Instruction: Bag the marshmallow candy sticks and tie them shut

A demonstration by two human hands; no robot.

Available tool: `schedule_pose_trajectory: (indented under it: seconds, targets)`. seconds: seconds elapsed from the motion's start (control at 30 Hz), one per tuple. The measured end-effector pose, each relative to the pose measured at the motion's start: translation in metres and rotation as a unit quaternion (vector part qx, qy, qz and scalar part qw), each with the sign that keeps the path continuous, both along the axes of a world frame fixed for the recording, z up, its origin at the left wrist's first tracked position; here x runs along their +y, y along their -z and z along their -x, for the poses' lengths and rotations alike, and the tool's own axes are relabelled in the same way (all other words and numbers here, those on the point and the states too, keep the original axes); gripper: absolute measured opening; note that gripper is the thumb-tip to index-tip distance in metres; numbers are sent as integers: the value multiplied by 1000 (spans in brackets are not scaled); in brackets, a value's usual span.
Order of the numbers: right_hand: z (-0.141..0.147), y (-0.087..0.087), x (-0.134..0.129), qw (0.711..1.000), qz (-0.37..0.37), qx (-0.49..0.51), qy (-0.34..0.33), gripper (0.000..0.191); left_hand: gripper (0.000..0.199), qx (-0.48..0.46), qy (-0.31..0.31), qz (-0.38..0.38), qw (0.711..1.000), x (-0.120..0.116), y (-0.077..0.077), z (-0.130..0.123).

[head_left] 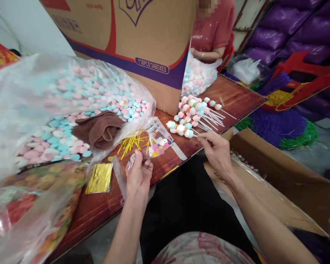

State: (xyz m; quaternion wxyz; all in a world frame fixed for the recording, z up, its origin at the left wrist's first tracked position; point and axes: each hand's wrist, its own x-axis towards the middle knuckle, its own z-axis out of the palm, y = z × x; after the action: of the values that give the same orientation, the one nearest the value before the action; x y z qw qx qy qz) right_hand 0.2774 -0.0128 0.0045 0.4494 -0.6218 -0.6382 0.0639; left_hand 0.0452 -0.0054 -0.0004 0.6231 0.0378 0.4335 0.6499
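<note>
My right hand [216,150] pinches the white stick end of a candy skewer [180,129], whose pink, white and blue sweets lie toward the left at the near side of a pile of skewers [191,110]. Closed around the edge of a clear plastic bag [131,162], my left hand [139,172] is over the table's near edge. Just beyond it lie printed clear bags [158,137] and loose yellow twist ties [132,143]. A packet of gold ties [99,178] is to its left.
A large clear bag of pastel sweets [57,135] with a brown cloth [97,130] covers the left. A tall carton [151,40] stands behind. An open carton [286,187] sits at the right, below the table [236,96]. Across it sits a person [216,33].
</note>
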Motion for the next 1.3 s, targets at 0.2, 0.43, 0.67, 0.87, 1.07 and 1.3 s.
schedule_pose_trajectory:
  seconds: [0.2, 0.43, 0.67, 0.87, 1.07, 1.3]
  targets:
    - [25, -8, -46, 991, -19, 115, -64, 11, 29, -1, 6, 11, 1000, 4, -1, 1]
    - [16, -6, -53, 998, -30, 0, -51, 11, 33, -9, 5, 17, 1000, 3, -2, 1]
    - [9, -11, -54, 998, -37, -8, -50, 10, 35, 23, -3, -4, 1000, 4, -2, 5]
    - [10, -17, -58, 993, -62, -92, -36, 12, 36, 66, -41, -24, 997, 2, -1, 0]
    - [13, -17, -70, 974, -115, -193, -30, 17, 36, 120, -98, -52, 987, 1, -3, -5]
    - [20, -11, -66, 996, 10, 14, -84, 12, 31, 121, -41, -92, 987, 2, 2, -8]
